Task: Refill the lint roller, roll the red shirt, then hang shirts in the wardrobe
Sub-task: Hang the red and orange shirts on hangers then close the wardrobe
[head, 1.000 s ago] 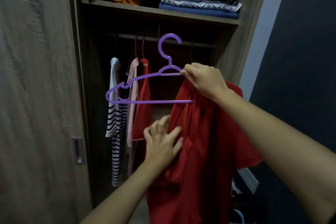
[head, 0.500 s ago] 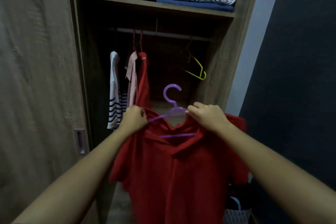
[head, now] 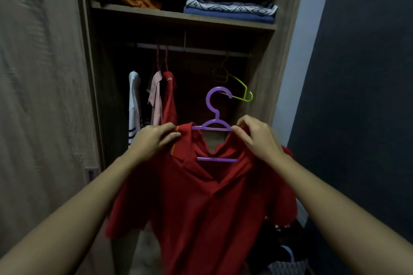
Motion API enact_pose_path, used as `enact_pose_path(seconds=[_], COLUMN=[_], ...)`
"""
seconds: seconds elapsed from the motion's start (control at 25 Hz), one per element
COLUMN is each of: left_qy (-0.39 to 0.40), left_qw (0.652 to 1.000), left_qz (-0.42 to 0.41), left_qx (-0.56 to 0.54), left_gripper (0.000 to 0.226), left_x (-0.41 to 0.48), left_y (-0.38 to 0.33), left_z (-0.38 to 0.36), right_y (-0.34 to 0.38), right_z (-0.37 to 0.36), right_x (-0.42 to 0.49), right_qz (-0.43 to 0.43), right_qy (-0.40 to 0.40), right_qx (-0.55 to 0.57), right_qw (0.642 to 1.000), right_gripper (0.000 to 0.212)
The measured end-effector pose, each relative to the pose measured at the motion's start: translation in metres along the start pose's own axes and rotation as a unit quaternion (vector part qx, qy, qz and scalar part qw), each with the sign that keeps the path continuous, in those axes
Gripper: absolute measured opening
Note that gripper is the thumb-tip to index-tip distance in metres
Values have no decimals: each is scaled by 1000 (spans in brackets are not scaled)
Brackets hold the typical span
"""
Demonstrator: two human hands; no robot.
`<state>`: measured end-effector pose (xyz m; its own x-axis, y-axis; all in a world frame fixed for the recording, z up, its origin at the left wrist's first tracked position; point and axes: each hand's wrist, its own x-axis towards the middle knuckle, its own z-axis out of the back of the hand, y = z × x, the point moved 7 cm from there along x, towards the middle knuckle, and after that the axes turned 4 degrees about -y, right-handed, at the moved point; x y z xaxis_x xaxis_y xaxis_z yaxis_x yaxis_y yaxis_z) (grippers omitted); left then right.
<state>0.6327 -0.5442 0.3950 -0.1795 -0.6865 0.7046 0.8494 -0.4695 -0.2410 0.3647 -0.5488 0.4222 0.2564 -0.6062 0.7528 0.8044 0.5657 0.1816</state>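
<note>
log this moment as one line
step: hang red shirt | shirt: on purple hanger | left hand: grips collar | right hand: pinches collar | hook: below rail, not hung

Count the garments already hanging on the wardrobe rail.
3, all at the left end of the rail: a white striped top, a pink top beside it, then a red shirt. Others may be hidden in the dark.

Red shirt (head: 207,207) draped on purple hanger (head: 215,124), collar open, before wardrobe (head: 263,87).
</note>
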Motion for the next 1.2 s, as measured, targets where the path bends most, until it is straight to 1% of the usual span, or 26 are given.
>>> enact_pose_path(seconds=[0.04,0.08,0.16,0.2,0.24,0.28,0.32,0.36,0.4,0.44,0.52,0.56,0.6,0.64,0.76,0.88,0.92,0.96,1.0,1.04,1.08,1.12,1.16,1.2], left_qy=[-27,-48,-57,-47,-40,-45,-56,-72,-73,-55,12,32,32,17,-37,-40,-46,-55,-62,-62,-62,-64,-67,-68], left_qw=[999,997,992,988,981,973,965,963,967,976,989,989,988,986,983,984,985,986,987,989,992,995,994,990], left_qz=[12,18,26,34,43,58,71,80,84,86,69,60,58,57,58,33,32,36,45,53,61,70,82,99], left_qx=[-30,-58,-109,-141,-183,-221,-247,-247,-229,-194,-133,-131,-141,-154,-172,-169,-164,-155,-142,-122,-90,-43,14,71], left_gripper=[54,50,42,36,30,22,19,25,29,27,15,9,5,7,27,28,25,20,18,20,27,37,45,47], left_x=[0,-1,1,2,3,4,5,6,5,4,2,0,0,1,4,5,5,4,3,2,1,0,0,1], left_y=[8,18,28,30,29,31,34,39,42,43,38,36,36,35,36,22,21,20,21,21,22,20,14,3], left_z=[8,15,22,22,21,22,25,28,30,30,25,24,26,31,46,56,59,63,67,70,69,65,60,52], right_y=[-11,-24,-41,-43,-42,-40,-39,-42,-47,-52,-62,-62,-60,-56,-50,-53,-50,-44,-38,-28,-19,-9,1,11], right_z=[5,9,11,11,12,12,11,9,10,11,12,12,11,12,16,18,17,15,12,11,7,0,-14,-33], right_x=[1,1,-6,-9,-11,-11,-10,-9,-8,-8,-9,-10,-9,-7,4,11,12,13,15,18,22,25,28,29], right_qz=[-40,-80,-129,-127,-113,-104,-105,-116,-130,-146,-165,-165,-160,-153,-148,-173,-169,-150,-127,-106,-100,-103,-125,-165], right_qy=[-1,16,87,120,141,150,145,131,106,82,57,57,63,68,55,30,33,45,59,54,39,35,53,99], right_qx=[-1,6,86,120,125,123,126,135,147,161,179,184,192,203,199,155,118,51,-20,-53,-33,29,116,204], right_qw=[999,997,984,977,976,975,976,975,975,973,968,967,966,965,967,972,978,986,990,992,994,994,984,960], right_gripper=[41,40,35,29,26,28,29,28,25,24,24,23,23,22,21,31,34,37,45,55,59,56,48,41])
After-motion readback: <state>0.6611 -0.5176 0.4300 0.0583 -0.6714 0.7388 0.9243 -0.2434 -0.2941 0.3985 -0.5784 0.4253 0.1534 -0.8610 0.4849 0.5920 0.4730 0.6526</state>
